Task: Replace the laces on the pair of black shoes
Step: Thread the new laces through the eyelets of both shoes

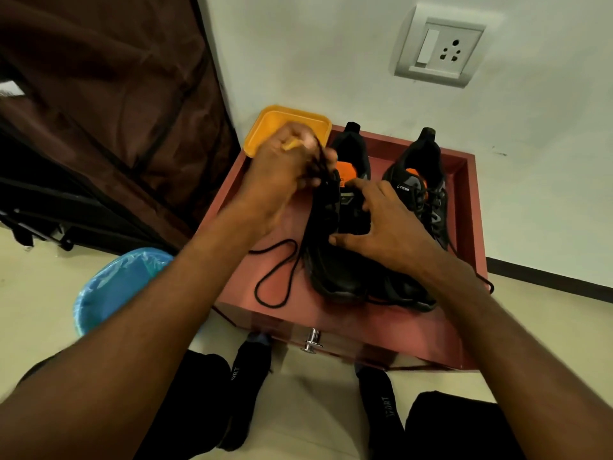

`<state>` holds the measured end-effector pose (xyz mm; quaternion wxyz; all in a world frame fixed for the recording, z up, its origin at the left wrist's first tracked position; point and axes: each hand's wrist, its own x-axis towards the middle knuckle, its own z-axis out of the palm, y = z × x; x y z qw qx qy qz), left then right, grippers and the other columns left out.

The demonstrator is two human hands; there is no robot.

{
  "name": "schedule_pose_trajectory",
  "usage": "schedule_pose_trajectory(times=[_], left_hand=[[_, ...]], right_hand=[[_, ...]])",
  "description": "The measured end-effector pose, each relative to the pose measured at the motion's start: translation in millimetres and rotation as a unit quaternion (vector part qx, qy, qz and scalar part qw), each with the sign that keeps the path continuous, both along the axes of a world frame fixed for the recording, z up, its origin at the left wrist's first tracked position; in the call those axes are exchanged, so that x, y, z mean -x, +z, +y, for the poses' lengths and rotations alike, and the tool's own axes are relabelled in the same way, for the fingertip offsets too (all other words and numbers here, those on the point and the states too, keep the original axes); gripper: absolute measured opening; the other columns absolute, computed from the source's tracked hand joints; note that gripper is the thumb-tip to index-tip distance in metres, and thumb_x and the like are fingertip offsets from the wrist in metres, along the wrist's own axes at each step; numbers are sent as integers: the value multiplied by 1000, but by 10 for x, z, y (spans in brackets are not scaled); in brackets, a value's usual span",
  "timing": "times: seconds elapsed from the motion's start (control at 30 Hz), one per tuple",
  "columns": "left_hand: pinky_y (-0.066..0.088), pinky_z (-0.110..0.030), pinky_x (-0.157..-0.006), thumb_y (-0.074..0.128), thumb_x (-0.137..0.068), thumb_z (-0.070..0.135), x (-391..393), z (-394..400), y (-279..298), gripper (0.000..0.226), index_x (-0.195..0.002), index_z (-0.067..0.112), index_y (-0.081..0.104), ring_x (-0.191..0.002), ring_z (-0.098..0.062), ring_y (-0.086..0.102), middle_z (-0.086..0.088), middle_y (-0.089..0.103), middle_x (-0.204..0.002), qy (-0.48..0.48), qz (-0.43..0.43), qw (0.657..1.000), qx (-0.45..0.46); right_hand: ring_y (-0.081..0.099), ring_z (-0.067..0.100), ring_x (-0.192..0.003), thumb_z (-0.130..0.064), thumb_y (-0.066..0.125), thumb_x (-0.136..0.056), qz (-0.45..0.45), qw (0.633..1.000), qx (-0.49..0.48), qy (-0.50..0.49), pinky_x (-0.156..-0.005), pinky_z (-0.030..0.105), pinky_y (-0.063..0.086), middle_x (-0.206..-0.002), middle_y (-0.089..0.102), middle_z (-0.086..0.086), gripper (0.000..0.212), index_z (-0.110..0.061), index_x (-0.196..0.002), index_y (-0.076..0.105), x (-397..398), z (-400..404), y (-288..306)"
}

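While the left hand [282,171] pinches a blurred lace [275,277], the right hand [381,227] — fingers spread — hides the shoe [348,270].

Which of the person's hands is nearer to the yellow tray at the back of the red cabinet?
Left. The left hand is raised right in front of the yellow tray, overlapping it in view, pinching the black lace. The right hand rests on the near shoe, farther away.

**Lace handling at near shoe**

I see the left hand [282,174] pinching a black lace [275,277] above the left shoe [345,227]; the right hand [388,227] rests spread on it; the right shoe [421,187] stands beside, both on a red cabinet [331,320].
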<state>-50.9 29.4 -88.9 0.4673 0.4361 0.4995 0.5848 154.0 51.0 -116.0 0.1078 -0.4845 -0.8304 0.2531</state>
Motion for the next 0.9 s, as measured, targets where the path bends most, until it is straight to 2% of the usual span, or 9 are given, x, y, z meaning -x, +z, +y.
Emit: schedule_pose_trajectory(times=[0.07, 0.23, 0.33, 0.4, 0.47, 0.53, 0.6, 0.7, 0.9], left_hand=[[45, -28, -57, 44, -111, 18, 59, 12, 123, 16, -95, 19, 48, -63, -18, 62, -5, 66, -77, 29, -97, 995, 8], [50, -26, -64, 79, -89, 36, 88, 8, -210, 21, -94, 18, 69, -71, -6, 63, 5, 69, -82, -23, 348, 935, 65], [60, -42, -75, 81, -86, 26, -28, -42, -357, 10, -83, 24, 71, -79, -11, 69, 6, 72, -83, -88, 415, 902, 82], [59, -45, -78, 74, -92, 16, -39, -13, -318, 10, -85, 20, 68, -83, -13, 69, 2, 73, -87, -59, 360, 929, 60], [55, -34, -71, 61, -101, 11, -28, 0, -138, 15, -88, 19, 61, -88, -17, 69, -7, 73, -95, -24, 137, 990, 32], [51, -27, -68, 50, -108, 14, 25, 19, 31, 19, -90, 19, 52, -95, -27, 69, -14, 74, -101, 0, -90, 996, 7], [50, -27, -60, 47, -110, 18, 93, 42, 71, 19, -91, 17, 50, -86, -29, 70, -11, 74, -92, 53, -116, 991, 24], [42, -27, -51, 57, -106, 23, 142, 44, -58, 14, -95, 14, 54, -61, -17, 62, -3, 66, -74, 82, 22, 988, 129], [58, -36, -78, 84, -82, 26, -5, -26, -372, 15, -87, 24, 70, -86, -10, 68, 6, 71, -89, -63, 372, 920, 107]], right_hand=[[55, 19, -121, -63, 80, -75, 3, 1000, 1, -1, -94, 50, 55, -139, 40, -6, 96, -39, -153, 29, -7, -1, -3], [52, 18, -122, -62, 80, -75, 4, 1000, 3, 3, -93, 50, 55, -136, 40, -6, 97, -38, -154, 29, 0, 5, -24], [53, 18, -121, -61, 81, -75, 4, 1000, 1, 3, -92, 49, 56, -135, 40, -5, 97, -37, -154, 29, -2, 10, -20], [53, 17, -119, -60, 81, -75, 8, 1000, 0, 1, -92, 48, 56, -134, 41, -5, 97, -36, -154, 30, -7, 5, -14], [53, 16, -118, -60, 82, -75, 11, 1000, 0, 1, -92, 47, 56, -132, 41, -6, 96, -37, -153, 31, -14, 4, -7], [53, 16, -115, -60, 82, -75, 11, 1000, 2, 0, -90, 46, 56, -129, 40, -8, 97, -37, -154, 31, -18, 2, 1], [53, 14, -109, -59, 83, -76, 8, 1000, 1, -1, -88, 44, 56, -123, 37, -12, 96, -37, -154, 31, -20, -3, 5], [52, 12, -102, -59, 83, -76, 8, 1000, 2, 1, -86, 44, 57, -121, 35, -13, 96, -38, -153, 32, -12, -2, 10], [49, 9, -100, -57, 83, -77, 9, 1000, -3, 2, -83, 41, 57, -124, 38, -11, 95, -36, -154, 32, 1, -12, 15]])
